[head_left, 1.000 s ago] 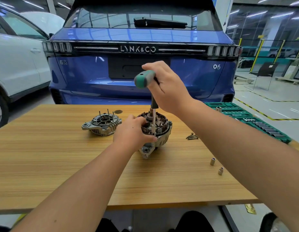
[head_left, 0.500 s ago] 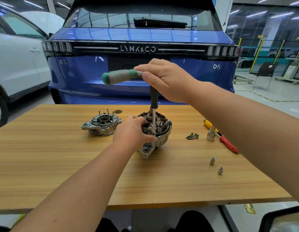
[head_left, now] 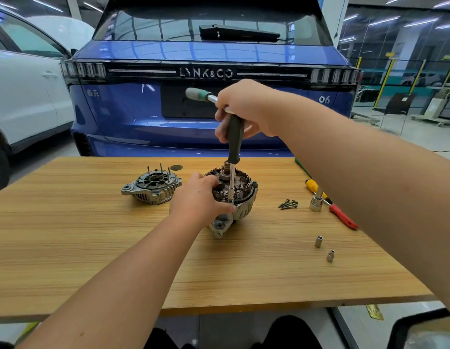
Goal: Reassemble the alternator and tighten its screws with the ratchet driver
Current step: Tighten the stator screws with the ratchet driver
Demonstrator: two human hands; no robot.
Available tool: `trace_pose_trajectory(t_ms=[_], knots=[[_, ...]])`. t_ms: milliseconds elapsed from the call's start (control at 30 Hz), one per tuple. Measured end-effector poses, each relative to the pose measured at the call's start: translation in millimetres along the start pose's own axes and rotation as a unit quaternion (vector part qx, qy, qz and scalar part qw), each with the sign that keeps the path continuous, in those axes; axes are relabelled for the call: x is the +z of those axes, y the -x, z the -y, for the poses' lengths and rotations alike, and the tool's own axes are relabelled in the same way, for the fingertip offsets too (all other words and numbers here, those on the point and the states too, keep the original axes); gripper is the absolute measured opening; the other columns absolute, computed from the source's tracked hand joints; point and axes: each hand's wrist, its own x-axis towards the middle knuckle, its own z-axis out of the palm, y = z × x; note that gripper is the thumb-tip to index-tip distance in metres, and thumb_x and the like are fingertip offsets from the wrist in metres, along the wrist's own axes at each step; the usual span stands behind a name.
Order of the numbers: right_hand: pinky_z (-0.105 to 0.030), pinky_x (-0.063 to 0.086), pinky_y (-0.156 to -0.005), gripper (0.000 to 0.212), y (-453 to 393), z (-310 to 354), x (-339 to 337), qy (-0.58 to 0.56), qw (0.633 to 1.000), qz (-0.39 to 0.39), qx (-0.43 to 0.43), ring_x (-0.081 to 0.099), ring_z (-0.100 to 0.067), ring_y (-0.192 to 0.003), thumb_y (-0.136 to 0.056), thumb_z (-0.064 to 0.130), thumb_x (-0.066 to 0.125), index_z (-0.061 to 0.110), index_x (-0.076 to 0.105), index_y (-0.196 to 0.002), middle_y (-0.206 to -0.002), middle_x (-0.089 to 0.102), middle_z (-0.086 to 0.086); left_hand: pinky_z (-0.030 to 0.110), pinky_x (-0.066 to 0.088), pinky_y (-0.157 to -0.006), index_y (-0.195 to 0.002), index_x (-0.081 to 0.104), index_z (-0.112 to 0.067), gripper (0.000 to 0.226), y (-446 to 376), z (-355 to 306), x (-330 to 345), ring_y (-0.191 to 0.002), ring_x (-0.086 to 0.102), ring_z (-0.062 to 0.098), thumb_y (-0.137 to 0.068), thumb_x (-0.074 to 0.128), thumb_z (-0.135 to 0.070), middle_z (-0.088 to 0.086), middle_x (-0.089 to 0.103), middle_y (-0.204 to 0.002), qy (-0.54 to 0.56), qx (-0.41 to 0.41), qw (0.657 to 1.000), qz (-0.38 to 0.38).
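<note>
Head view shows a person working at a wooden table (head_left: 92, 248) with a blue car (head_left: 206, 109) parked just beyond its far edge. Near the table's middle stands the alternator (head_left: 240, 195), open side up, its copper windings showing. At about nine o'clock of it the left hand (head_left: 197, 199) curls round the housing, thumb and fingers gripping the rim. Straight up from the alternator's near rim rises the ratchet driver (head_left: 234, 137): a thin metal extension with a socket seated on the housing's edge, a dark upright grip above it, and a green-tipped handle sticking out toward ten o'clock. The right hand (head_left: 244, 109) is wrapped round the top of that tool, fingers closed about the dark grip where handle and shaft meet. Off at nine o'clock from the alternator, well apart, lies the separate end cover (head_left: 153, 187) with studs pointing up. At three o'clock sits a small heap of screws (head_left: 289, 204), and farther the same way a large socket (head_left: 316, 204) beside a yellow-and-red screwdriver (head_left: 332, 206). Two small sockets (head_left: 319, 241) stand toward four o'clock. A white car (head_left: 24, 102) stands at the left.
</note>
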Motion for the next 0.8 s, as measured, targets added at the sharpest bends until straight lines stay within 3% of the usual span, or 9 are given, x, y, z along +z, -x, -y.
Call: trace_pose_trajectory(t_ms=[100, 167, 300, 400, 500, 567, 667, 733, 800], knots=[[-0.048, 0.053, -0.092, 0.015, 2.6, -6.8, -3.7, -0.128, 0.991, 0.016, 0.042, 0.077, -0.029, -0.08, -0.098, 0.022, 0.043, 0.012, 0.055, -0.097, -0.081, 0.077, -0.01, 0.032, 0.046, -0.066, -0.136, 0.053, -0.036, 0.084, -0.6, 0.7, -0.2, -0.106, 0.057, 0.021, -0.066, 0.075, -0.076, -0.011, 0.048, -0.12, 0.005, -0.001, 1.0, 0.0], [-0.049, 0.047, -0.087, 0.012, 1.9, -15.5, -2.0, -0.246, 0.968, 0.028, 0.05, 0.077, -0.028, -0.079, -0.097, 0.023, 0.044, 0.015, 0.053, -0.097, -0.084, 0.077, -0.009, 0.032, 0.046, -0.066, -0.134, 0.054, -0.037, 0.083, -1.6, 0.8, -0.4, -0.106, 0.057, 0.021, -0.065, 0.076, -0.076, -0.012, 0.046, -0.115, 0.007, -0.002, 1.0, 0.001], [-0.052, 0.033, -0.094, 0.01, -1.9, -29.0, 8.8, -0.408, 0.912, 0.029, 0.033, 0.075, -0.022, -0.074, -0.098, 0.025, 0.046, 0.02, 0.05, -0.106, -0.088, 0.077, -0.002, 0.032, 0.043, -0.065, -0.134, 0.054, -0.037, 0.083, -3.1, 0.7, 0.5, -0.106, 0.057, 0.022, -0.065, 0.077, -0.076, -0.013, 0.041, -0.11, 0.009, -0.001, 1.0, -0.003], [-0.04, 0.046, -0.083, 0.024, -0.7, -33.5, 16.7, -0.517, 0.855, -0.025, 0.019, 0.069, -0.017, -0.072, -0.099, 0.02, 0.053, 0.015, 0.061, -0.121, -0.085, 0.073, 0.0, 0.033, 0.044, -0.065, -0.134, 0.054, -0.036, 0.083, -3.7, 0.8, 1.3, -0.106, 0.057, 0.022, -0.065, 0.076, -0.076, -0.01, 0.047, -0.116, 0.004, -0.001, 1.0, -0.005], [-0.035, 0.053, -0.08, 0.007, 1.8, -43.6, 24.7, -0.585, 0.803, -0.106, -0.048, 0.066, -0.019, -0.076, -0.1, 0.019, 0.061, 0.02, 0.059, -0.093, -0.081, 0.069, -0.002, 0.032, 0.045, -0.065, -0.134, 0.054, -0.036, 0.082, -3.7, 1.1, 1.7, -0.105, 0.056, 0.02, -0.065, 0.077, -0.075, -0.011, 0.046, -0.114, 0.007, -0.001, 1.0, -0.008], [-0.035, 0.057, -0.08, 0.018, 4.0, -52.9, 29.0, -0.55, 0.812, -0.156, -0.122, 0.067, -0.02, -0.083, -0.099, 0.02, 0.064, 0.021, 0.052, -0.085, -0.086, 0.069, -0.003, 0.032, 0.044, -0.065, -0.133, 0.055, -0.036, 0.081, -3.3, 0.9, 1.9, -0.104, 0.055, 0.019, -0.065, 0.078, -0.074, -0.012, 0.042, -0.109, 0.012, 0.0, 1.0, -0.009], [-0.025, 0.058, -0.076, 0.005, 6.9, -66.9, 36.0, -0.323, 0.879, -0.234, -0.261, 0.068, -0.005, -0.085, -0.1, 0.022, 0.062, 0.024, 0.066, -0.097, -0.087, 0.072, 0.009, 0.032, 0.045, -0.065, -0.133, 0.055, -0.036, 0.081, -3.8, 0.3, 1.0, -0.106, 0.056, 0.021, -0.065, 0.078, -0.074, -0.012, 0.044, -0.111, 0.014, -0.001, 1.0, -0.006], [-0.02, 0.053, -0.081, 0.01, 8.6, -74.7, 39.9, -0.204, 0.879, -0.257, -0.347, 0.064, 0.002, -0.092, -0.1, 0.017, 0.061, 0.019, 0.068, -0.106, -0.097, 0.068, 0.01, 0.033, 0.047, -0.067, -0.134, 0.054, -0.036, 0.082, -4.3, 0.2, 0.1, -0.108, 0.057, 0.022, -0.065, 0.077, -0.074, -0.01, 0.048, -0.118, 0.011, -0.001, 1.0, -0.003], [-0.026, 0.051, -0.096, 0.014, 10.2, -78.1, 40.3, -0.106, 0.868, -0.282, -0.395, 0.062, -0.005, -0.11, -0.098, 0.013, 0.061, 0.013, 0.07, -0.109, -0.114, 0.065, 0.007, 0.034, 0.048, -0.068, -0.134, 0.055, -0.036, 0.081, -4.2, 0.1, -0.2, -0.108, 0.057, 0.022, -0.066, 0.077, -0.074, -0.01, 0.048, -0.115, 0.007, 0.0, 1.0, -0.003]])
